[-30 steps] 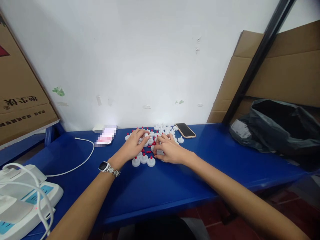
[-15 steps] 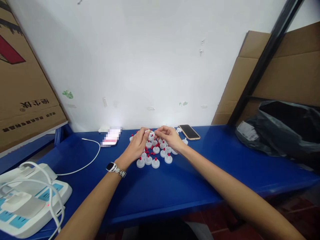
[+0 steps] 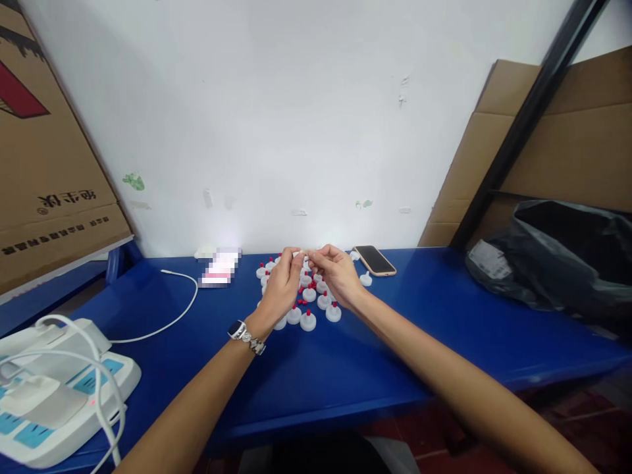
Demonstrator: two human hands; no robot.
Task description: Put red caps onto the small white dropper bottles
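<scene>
White caps uncounted heap | left hand + right hand pinch one

Table is running along the wall. Caps are sitting in a cluster mid-table, near the back edge. Both hands are hovering over that cluster, left hand and right hand meeting at the fingertips. Phone is lying just right of the caps. Cable is trailing left of them. Device is sitting at the near left corner. Bag is resting far right, cardboard leaning behind it. Box is standing far left.
</scene>
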